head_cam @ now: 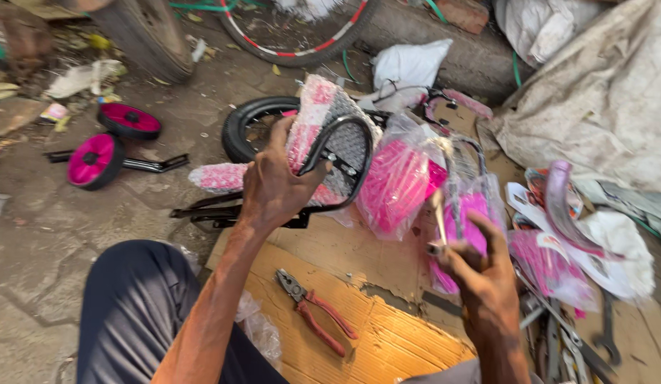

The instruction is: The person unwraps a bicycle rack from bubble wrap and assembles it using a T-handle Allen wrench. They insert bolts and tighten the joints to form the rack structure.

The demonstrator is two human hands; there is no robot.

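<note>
A person seated on flattened cardboard (387, 334) works over a pink child's bicycle frame (401, 178) still wrapped in clear plastic and foam at the centre of the frame. Much of it is hard to read: the wrapping blurs the outline of the pink parts, and the frame's lower end is lost behind the right hand. The person's body is cut off at the bottom edge, only a dark trouser knee (131, 306) and both forearms showing.

The left hand (277, 185), just left of centre, has its fingers curled shut around a black curved bar (348, 153), which arcs up and over to the right; a foam-wrapped part sits against it. The right hand (480, 267), lower right of centre, is closed around a slim metal tool (439, 220) whose long axis runs nearly upright, tip toward the wrapped frame; its kind cannot be made out.

A small black tyre (248, 121) lies behind the left hand, partly hidden by it. Red-handled pliers (316, 313) lie on the cardboard at lower centre, jaws toward the upper left. Two pink training wheels (106, 142) on a black bracket rest on the stone ground at the upper left. Spanners and other tools (565, 341) crowd the lower right corner, overlapping. A larger wheel (295, 32) with a red-and-white rim is cut off at the top edge.
</note>
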